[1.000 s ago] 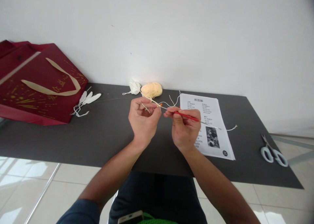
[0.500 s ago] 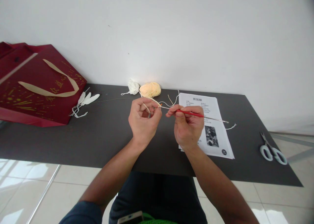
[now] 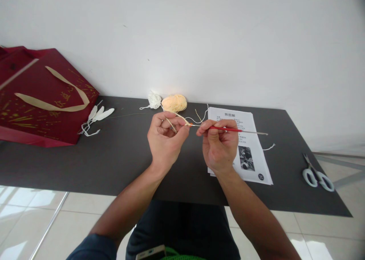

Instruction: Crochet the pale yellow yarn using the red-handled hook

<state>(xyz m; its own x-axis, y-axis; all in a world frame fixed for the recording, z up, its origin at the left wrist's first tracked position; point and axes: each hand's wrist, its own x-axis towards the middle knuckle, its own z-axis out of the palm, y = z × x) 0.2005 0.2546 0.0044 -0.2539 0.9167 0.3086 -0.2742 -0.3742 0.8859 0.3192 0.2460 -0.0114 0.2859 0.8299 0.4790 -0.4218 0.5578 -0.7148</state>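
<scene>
My left hand [image 3: 165,138] is closed, pinching a cream yarn strand [image 3: 173,119] and a tiny orange crochet piece [image 3: 189,124] above the dark table. That strand runs back to a peach yarn ball [image 3: 174,102] near the wall. My right hand [image 3: 220,146] is closed on a red-handled crochet hook [image 3: 231,130], held nearly level, its metal tip at the orange piece and its tail pointing right. Both hands hover just left of a printed pattern sheet [image 3: 247,138].
A dark red gift bag [image 3: 42,96] lies at the table's left, with white feather-like pieces [image 3: 98,115] beside it. A small white yarn bundle [image 3: 154,99] sits by the peach ball. Scissors [image 3: 316,174] lie at the right end of the black table [image 3: 114,157]. A phone [image 3: 148,253] rests on my lap.
The crochet hook has swung from pointing down-right to almost level. My right hand rose slightly, and the hands drew a little apart along the yarn.
</scene>
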